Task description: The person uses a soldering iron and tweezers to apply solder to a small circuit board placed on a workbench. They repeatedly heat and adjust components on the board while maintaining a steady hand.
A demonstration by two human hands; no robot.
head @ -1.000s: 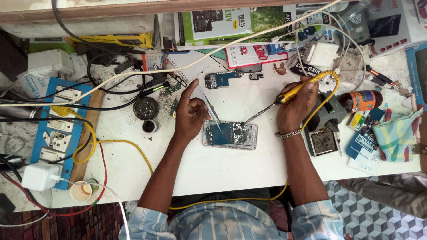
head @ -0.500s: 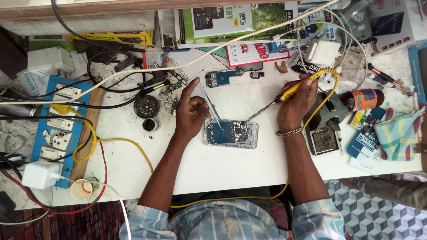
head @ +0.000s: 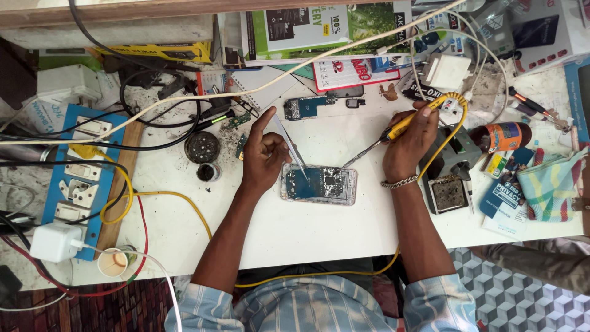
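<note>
Head view: left hand [head: 263, 161] grip closed on tweezers [head: 291, 149], right hand [head: 407, 147] grip closed on soldering iron [head: 393, 130], both tips over opened phone [head: 319, 184] on worktop [head: 319, 227].

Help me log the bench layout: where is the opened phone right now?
In the head view, the opened phone lies mid-table between both hands, just right of the left hand and below the soldering iron held in the right hand.

Bright even light, soft shadows, sharp focus
</note>
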